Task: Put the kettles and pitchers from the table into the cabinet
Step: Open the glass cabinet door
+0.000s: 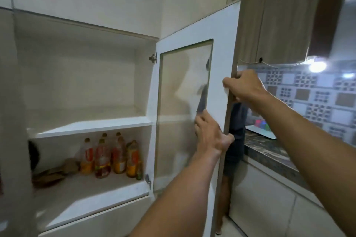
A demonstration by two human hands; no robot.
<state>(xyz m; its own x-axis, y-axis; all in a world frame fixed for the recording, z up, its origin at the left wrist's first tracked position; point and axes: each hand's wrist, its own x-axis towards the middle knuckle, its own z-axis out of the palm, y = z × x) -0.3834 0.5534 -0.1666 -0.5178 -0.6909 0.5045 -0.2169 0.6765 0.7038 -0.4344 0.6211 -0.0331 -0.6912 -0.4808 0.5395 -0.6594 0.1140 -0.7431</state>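
Note:
A white cabinet (92, 127) stands open in front of me, its upper shelf bare. Its right door (219, 48), white-framed with a frosted glass panel, is swung out towards me. My right hand (244, 86) grips the door's outer edge higher up, fingers wrapped around it. Lower on the same edge, my left hand (212, 134) holds the door with the thumb behind the edge. No kettle or pitcher shows in this view.
Several oil bottles (109, 158) and brown packets (54, 173) sit on the lower shelf. Behind the door a person in dark clothes (236, 132) stands by a dark stone counter (269, 150) with a tray of coloured cups (262, 127). Patterned tiles and a lamp are at right.

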